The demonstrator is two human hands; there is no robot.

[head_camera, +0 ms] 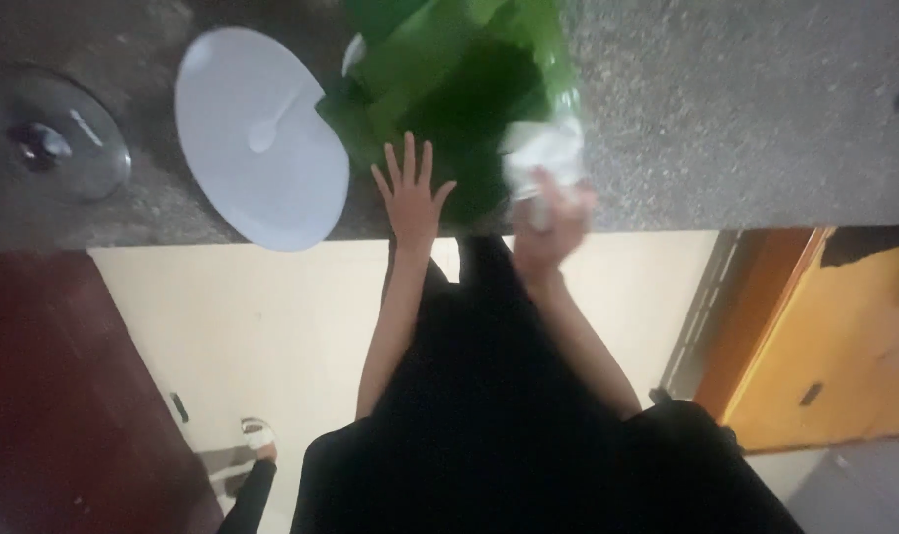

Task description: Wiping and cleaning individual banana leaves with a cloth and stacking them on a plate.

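A large green leaf (459, 89) lies spread on the speckled stone counter (726, 109), partly over its near edge. My left hand (411, 193) rests flat on the leaf with the fingers spread apart, holding nothing. My right hand (553, 222) is closed around a crumpled white cloth or paper wad (543, 158) pressed against the leaf's right side; the motion is blurred.
A white round plate (261, 138) with a small white spoon (271, 124) sits left of the leaf, overhanging the counter edge. A glass pot lid (49, 133) lies at far left. Below are pale floor, a dark red panel, and an orange door at right.
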